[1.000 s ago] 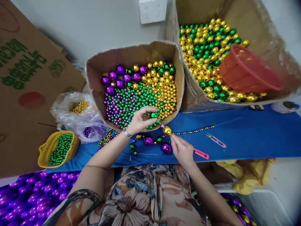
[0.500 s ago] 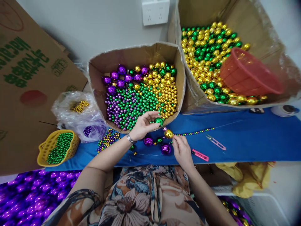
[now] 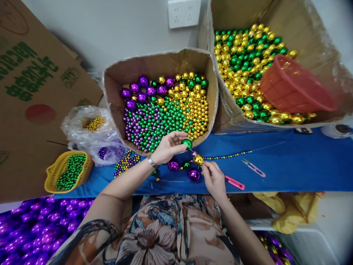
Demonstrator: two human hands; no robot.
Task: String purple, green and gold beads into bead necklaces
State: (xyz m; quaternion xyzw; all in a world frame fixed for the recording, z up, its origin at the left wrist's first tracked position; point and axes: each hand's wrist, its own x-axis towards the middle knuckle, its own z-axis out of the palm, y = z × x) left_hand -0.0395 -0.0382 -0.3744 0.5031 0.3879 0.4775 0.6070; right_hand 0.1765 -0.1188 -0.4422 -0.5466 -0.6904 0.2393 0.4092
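Between the fingertips of my left hand (image 3: 170, 146) is a large green bead (image 3: 187, 143), held just over the near edge of the cardboard box (image 3: 160, 59). My right hand (image 3: 214, 178) is closed at a large gold bead (image 3: 198, 159), with a small purple bead (image 3: 194, 153) between the gold and green ones. Large purple beads (image 3: 194, 174) and smaller green and gold ones hang or lie below on the same strand. A string of small mixed beads (image 3: 228, 156) runs off to the right, ending in bare thread. Whether the fingers of my right hand also pinch thread is hidden.
Pink-handled thread snips (image 3: 255, 168) and a pink box cutter (image 3: 235, 182) lie on the blue cloth (image 3: 289, 158). A bigger box at right holds gold and green beads and a red basket (image 3: 292, 86). At left stand a yellow basket (image 3: 87, 171) and plastic bags (image 3: 79, 123).
Both hands stay nearly in place, still on the beads. The view has shifted slightly; the green and gold beads have hardly moved.
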